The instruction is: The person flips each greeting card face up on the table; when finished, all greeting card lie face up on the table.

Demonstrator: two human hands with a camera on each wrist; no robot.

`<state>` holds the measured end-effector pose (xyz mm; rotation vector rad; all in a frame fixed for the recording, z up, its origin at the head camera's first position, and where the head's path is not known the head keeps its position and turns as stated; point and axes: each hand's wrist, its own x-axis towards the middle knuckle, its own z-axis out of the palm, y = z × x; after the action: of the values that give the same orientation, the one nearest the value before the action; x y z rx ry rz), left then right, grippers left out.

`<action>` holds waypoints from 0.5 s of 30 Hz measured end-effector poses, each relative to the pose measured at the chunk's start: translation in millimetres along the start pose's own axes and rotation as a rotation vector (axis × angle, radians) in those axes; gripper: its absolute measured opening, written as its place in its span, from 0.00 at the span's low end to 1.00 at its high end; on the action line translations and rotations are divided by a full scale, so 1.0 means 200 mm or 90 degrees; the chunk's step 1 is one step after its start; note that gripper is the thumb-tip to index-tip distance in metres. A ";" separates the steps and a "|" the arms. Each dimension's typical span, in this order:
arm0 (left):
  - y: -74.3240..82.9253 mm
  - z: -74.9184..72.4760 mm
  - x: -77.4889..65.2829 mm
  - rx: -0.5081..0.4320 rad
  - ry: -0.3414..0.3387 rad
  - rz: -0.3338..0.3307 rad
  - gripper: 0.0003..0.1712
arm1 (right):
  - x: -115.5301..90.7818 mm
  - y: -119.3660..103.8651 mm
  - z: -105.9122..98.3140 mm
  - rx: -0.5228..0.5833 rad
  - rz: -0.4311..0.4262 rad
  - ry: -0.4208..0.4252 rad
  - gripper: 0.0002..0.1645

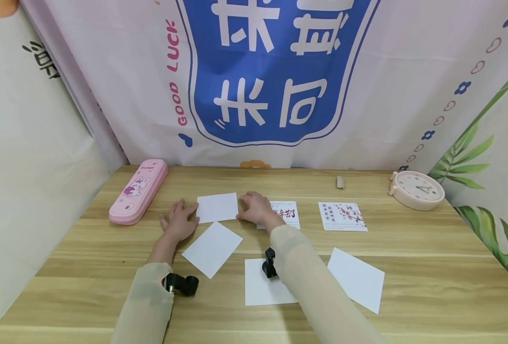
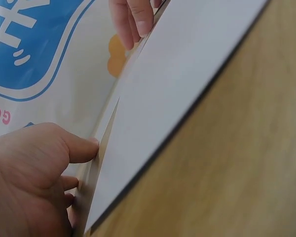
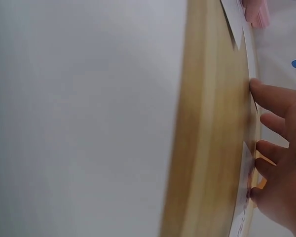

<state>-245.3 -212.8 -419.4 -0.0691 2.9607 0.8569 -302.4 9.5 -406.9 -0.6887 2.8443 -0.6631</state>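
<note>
In the head view a blank white card lies flat near the back of the table, a hand at each end. My left hand is at its left edge, and the left wrist view shows the thumb at the card's side. At the right edge rests my right hand, its fingers spread and the thumb on the card's edge in the right wrist view. That hand partly covers a card with red lettering. Neither hand has its fingers curled round anything.
Blank cards lie nearer: a tilted one, one partly under my right forearm, another to the right. A blossom-printed card lies at right. Around them are a pink pencil case, a small beige cylinder and a clock.
</note>
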 end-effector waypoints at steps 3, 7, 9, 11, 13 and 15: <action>0.00 0.00 0.00 0.001 -0.002 0.001 0.27 | 0.00 -0.01 0.00 0.007 0.008 -0.012 0.37; -0.01 0.00 0.00 0.004 -0.007 0.012 0.27 | -0.01 -0.01 -0.01 0.014 0.018 -0.040 0.41; -0.01 0.00 0.00 0.006 -0.011 0.016 0.27 | -0.01 -0.02 -0.01 0.017 0.025 -0.059 0.43; -0.01 0.00 0.00 0.010 -0.014 0.018 0.26 | 0.00 -0.02 -0.02 0.019 0.030 -0.077 0.44; -0.01 0.00 0.00 0.013 -0.014 0.017 0.26 | 0.00 -0.02 -0.02 0.021 0.037 -0.097 0.45; -0.01 0.00 0.00 0.012 -0.016 0.017 0.27 | 0.01 -0.02 -0.02 0.022 0.045 -0.114 0.46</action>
<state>-244.6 -215.4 -420.2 -0.0189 2.9525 0.8278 -303.7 7.6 -401.3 -0.6073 2.6740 -0.6063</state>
